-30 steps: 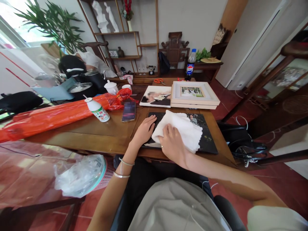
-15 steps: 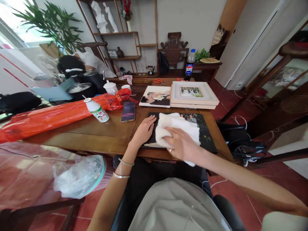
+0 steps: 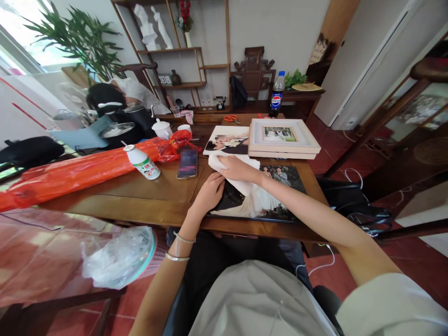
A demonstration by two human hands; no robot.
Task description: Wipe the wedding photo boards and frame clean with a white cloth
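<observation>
A dark photo panel point(image 3: 280, 212) showing people, one in a long pale dress, lies flat at the table's front edge. My left hand point(image 3: 209, 190) rests flat on its left side, fingers stretched out. My right hand point(image 3: 235, 167) grips a white cloth point(image 3: 248, 187) and presses it over the panel's upper left part, just beyond my left fingers. The cloth hides that part of the picture. Behind it lie a smaller photo print point(image 3: 227, 140) and a pale wooden frame point(image 3: 285, 148) holding a small picture, stacked on another.
On the wooden table point(image 3: 168, 200) are a phone point(image 3: 187, 163), a white bottle point(image 3: 142, 162), a long red plastic-wrapped bundle point(image 3: 80, 170), orange-handled pliers point(image 3: 231, 119) and a cola bottle point(image 3: 276, 95). A bag-lined bin point(image 3: 119, 256) stands below left. Another person point(image 3: 107, 95) leans at the far left.
My right hand has carried the cloth away from me and to the left across the panel, uncovering the pale dress. My left hand stays nearly in place.
</observation>
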